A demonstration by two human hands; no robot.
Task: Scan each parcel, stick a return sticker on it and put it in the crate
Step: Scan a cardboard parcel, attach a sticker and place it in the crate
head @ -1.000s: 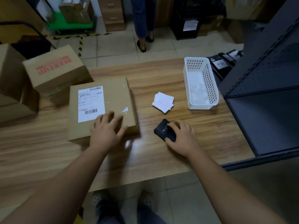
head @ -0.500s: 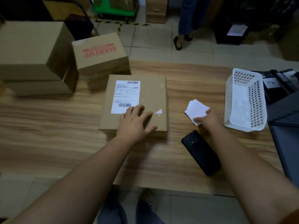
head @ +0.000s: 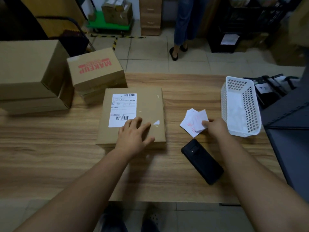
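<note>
Partly hidden, the right hand (head: 215,127) has its fingertips behind the stickers (head: 194,122), a loose stack of white paper slips with blurred red print; it pinches the top slip, right of centre. Left hand (head: 134,135), fingers spread, presses flat on the parcel (head: 133,104), a flat cardboard box at frame centre. Matte black scanner (head: 202,160) lies lower right, beside the perforated white plastic crate (head: 240,106).
</note>
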